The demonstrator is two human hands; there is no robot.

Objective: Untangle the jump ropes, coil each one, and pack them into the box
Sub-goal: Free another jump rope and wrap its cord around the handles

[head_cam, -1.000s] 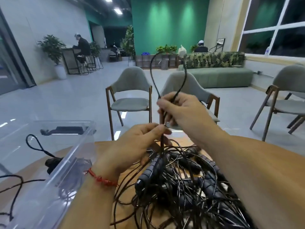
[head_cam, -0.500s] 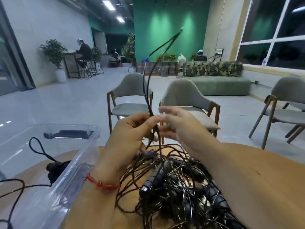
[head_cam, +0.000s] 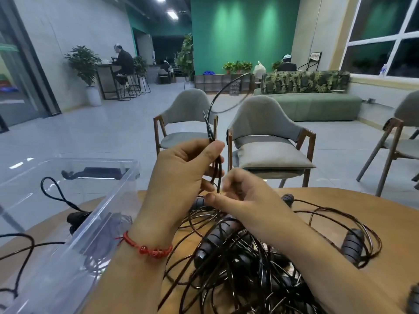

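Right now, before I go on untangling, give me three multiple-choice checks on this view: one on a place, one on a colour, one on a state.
1. Where does the box stand relative to the tangle?
A. to its right
B. to its left
C. on a chair

2. What colour is the bracelet?
A. blue
B. white
C. red

3. What is the left hand doing?
A. pinching a rope lifted above the tangle
B. lying flat on the table
C. holding the box

Answers:
1 B: the clear box fills the left of the view, with the tangle in the middle.
2 C: a red cord with beads circles the left wrist.
3 A: thumb and fingers close on strands that rise up out of the grip.
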